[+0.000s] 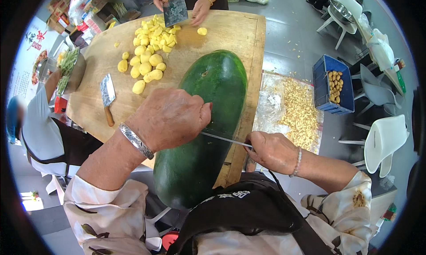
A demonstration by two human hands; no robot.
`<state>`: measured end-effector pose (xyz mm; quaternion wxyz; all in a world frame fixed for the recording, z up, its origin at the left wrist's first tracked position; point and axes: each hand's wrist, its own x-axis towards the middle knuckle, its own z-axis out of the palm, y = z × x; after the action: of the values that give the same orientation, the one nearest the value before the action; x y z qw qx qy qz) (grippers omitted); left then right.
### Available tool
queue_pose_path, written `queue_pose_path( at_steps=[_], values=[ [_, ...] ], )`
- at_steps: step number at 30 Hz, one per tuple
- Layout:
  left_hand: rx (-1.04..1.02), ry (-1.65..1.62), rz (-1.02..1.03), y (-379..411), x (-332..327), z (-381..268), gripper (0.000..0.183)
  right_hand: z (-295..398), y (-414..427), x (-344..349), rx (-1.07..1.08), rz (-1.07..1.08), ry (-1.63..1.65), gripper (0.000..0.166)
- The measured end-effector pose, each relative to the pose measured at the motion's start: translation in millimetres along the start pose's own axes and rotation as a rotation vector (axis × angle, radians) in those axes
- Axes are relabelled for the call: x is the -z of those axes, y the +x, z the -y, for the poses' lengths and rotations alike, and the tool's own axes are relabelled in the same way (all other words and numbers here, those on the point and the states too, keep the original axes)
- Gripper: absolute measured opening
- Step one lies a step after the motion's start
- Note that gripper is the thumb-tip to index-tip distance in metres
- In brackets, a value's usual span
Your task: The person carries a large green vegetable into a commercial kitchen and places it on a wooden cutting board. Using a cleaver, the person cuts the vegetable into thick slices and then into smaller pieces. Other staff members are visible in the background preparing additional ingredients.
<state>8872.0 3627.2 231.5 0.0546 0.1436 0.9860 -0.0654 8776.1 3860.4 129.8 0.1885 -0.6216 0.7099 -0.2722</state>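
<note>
A large dark green winter melon (213, 78) lies lengthwise before me, its near end hanging over the table edge. Edge-on across its middle runs the thin blade of a knife (229, 140). My left hand (173, 118), with a silver bangle at the wrist, is curled in a fist over the melon at the blade's left end; its grip underneath is hidden. At the other end, just right of the melon, my right hand (273, 152) closes on the knife. How deep the blade sits cannot be told.
On the wooden table (90, 85) lie a cleaver (107, 97), peeled potatoes (145, 68) and potato chunks (156, 33). Across it, a person's hands hold another cleaver (175, 10). Another person reaches into a metal bowl (80, 67). A blue crate (318, 78) holds potatoes; peelings (299, 112) cover the floor.
</note>
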Motion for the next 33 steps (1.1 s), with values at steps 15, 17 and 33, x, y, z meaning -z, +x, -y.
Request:
queue_pose_path(
  at_steps=[15, 17, 33],
  values=[
    [0.263, -0.130, 0.086, 34.6, 19.1, -43.4, 0.033, -51.6, -11.8, -59.3, 0.175, -0.262, -0.021, 0.016],
    [0.250, -0.090, 0.132, 34.6, 18.4, -37.2, 0.031, -55.1, -9.8, -63.0, 0.139, -0.199, 0.075, 0.016],
    [0.195, 0.100, 0.303, 50.4, 15.6, -55.4, 0.033, -61.6, -2.3, -91.4, 0.233, -0.424, 0.168, 0.024]
  ],
)
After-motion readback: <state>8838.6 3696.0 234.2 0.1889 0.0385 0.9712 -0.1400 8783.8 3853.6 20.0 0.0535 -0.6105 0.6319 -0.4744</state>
